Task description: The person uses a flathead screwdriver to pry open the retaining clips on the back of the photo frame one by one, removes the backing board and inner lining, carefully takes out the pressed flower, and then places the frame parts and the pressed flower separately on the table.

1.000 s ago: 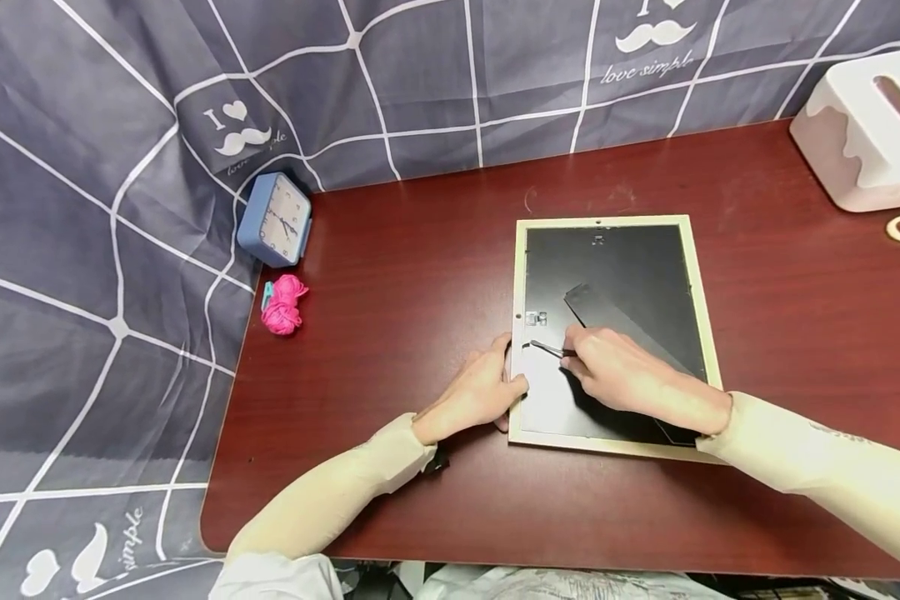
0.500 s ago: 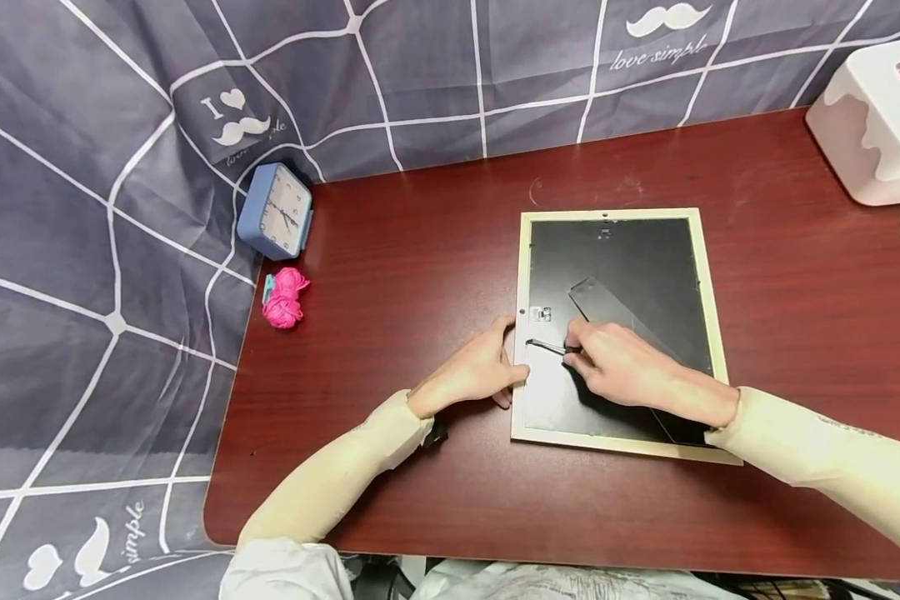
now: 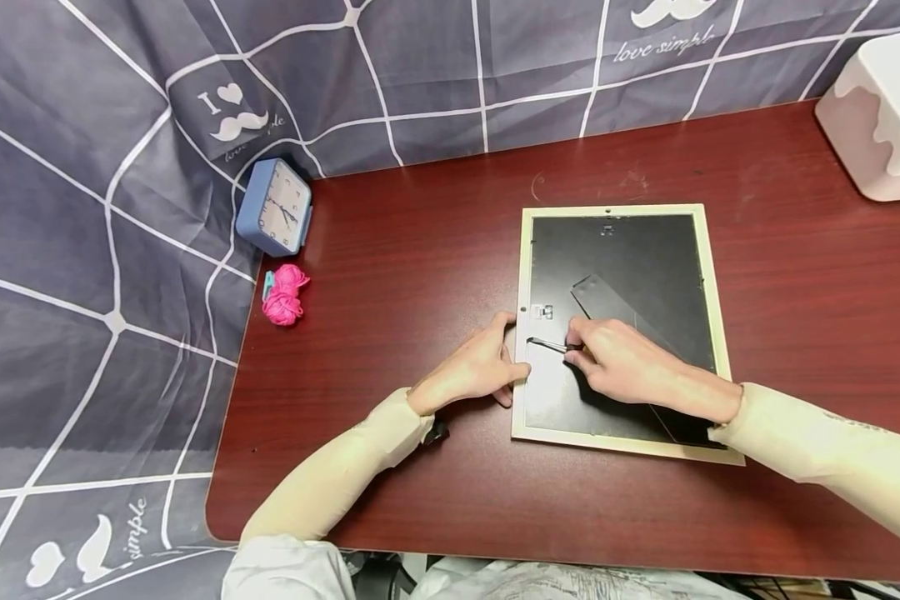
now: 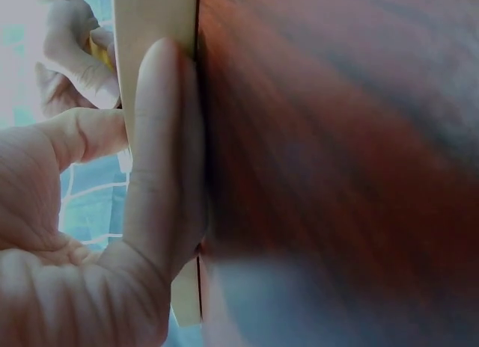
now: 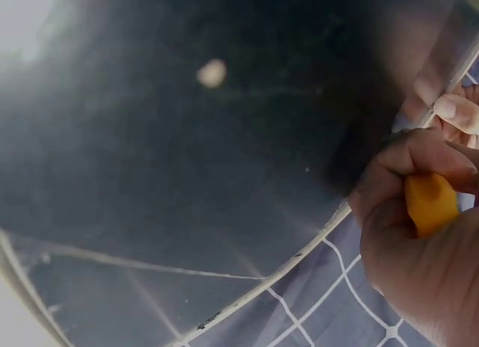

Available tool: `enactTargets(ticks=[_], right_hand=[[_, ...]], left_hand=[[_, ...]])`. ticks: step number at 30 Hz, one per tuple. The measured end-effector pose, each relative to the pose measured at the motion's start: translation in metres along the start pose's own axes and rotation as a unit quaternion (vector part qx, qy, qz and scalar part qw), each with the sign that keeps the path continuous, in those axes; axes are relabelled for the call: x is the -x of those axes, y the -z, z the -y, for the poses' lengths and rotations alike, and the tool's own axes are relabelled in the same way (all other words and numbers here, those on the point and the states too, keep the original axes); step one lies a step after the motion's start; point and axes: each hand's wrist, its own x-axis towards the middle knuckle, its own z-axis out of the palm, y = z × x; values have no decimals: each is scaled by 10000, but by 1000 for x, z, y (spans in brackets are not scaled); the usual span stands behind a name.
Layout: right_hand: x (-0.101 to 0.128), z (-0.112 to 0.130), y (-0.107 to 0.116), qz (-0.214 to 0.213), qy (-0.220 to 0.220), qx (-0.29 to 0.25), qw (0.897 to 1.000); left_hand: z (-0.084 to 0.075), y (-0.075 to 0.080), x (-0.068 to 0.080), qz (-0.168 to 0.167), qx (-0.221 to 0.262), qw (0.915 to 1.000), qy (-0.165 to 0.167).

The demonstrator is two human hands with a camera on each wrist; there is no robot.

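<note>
Hands point(image 3: 471, 367) point(image 3: 624, 360) two, frame point(image 3: 708, 275) one, yellow-handled tool point(image 5: 430, 205) one

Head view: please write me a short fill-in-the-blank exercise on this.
1. The clock has a ____ casing.
2. Beside it, the yarn is coloured ____.
3. The left hand touches the frame along its ____ edge, as pictured.
4. A slim tool is held in the person's ____ hand.

Missing words: blue; pink; left; right.
</note>
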Motion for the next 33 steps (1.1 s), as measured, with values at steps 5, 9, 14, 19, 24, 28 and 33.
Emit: enactTargets(ticks=[5,9,14,19,24,28,33], right_hand=[[-3,-12,-9,-250,167,-147,9994],[-4,-21,-15,-264,193,-128,9994],[-4,-24,-13,-237,190,-110,9995],[-9,-29,-14,-280,263,-147,9992],[-8,-16,-4,-137,145,-200,9996],[-9,-5,3,39,-65,-146,9999],[-10,-4,3,93,-179,-138,9997]], left_hand=[[2,0,1,10,134,9999,-15],[3,-2,3,56,228,9997,-49],[3,-2,2,66,251,9995,-161],[2,1,2,28,242,9996,-138],[2,2,2,38,209,9997,-110],[3,3,1,67,191,9997,-125],[4,3,0,93,180,9996,-182]])
